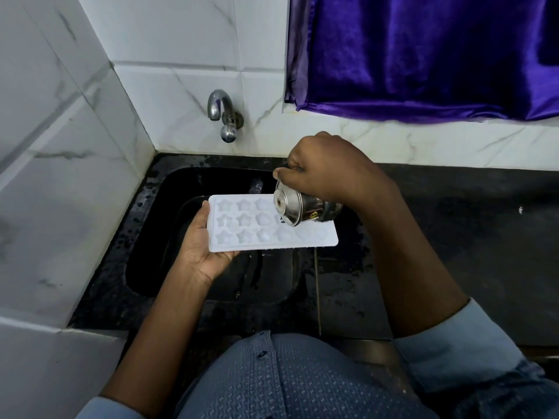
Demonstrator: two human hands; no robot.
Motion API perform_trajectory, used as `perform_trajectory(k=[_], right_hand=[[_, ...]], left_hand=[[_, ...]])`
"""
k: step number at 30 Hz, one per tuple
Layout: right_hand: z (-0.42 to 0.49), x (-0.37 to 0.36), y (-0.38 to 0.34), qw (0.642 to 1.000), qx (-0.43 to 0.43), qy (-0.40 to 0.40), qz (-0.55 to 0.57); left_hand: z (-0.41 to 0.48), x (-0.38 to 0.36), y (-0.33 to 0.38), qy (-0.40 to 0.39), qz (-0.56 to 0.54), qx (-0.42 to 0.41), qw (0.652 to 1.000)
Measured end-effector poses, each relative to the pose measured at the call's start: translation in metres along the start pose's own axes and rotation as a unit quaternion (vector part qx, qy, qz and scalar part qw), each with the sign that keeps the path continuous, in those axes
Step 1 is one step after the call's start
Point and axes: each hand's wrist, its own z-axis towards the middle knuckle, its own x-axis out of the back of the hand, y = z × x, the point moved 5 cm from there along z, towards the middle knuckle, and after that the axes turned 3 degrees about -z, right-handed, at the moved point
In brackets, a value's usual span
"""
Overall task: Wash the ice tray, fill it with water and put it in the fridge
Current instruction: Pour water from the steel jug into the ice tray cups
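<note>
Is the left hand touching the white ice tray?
Touching. The head view shows the left hand holding the ice tray by its left end, thumb on its edge. The right hand holds a steel cup.

Dim, soft light; the black stone sink (145,261) swallows detail. Glare streaks the purple satin curtain (423,71) and curved steel tap (216,101). White marbled wall tiles (54,131) bow at the edges.

Ice tray (242,237) cells behind the steel cup (291,207) out of sight; cup's label (314,214) illegible.
</note>
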Motion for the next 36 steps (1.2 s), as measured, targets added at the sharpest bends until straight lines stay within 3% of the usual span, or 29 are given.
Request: perform_trajectory(k=[36], right_hand=[[0.000,0.004,-0.010,0.999,0.026,0.024,-0.025]], left_hand=[[0.013,-0.026,-0.021,-0.027,-0.025,0.023,0.999]])
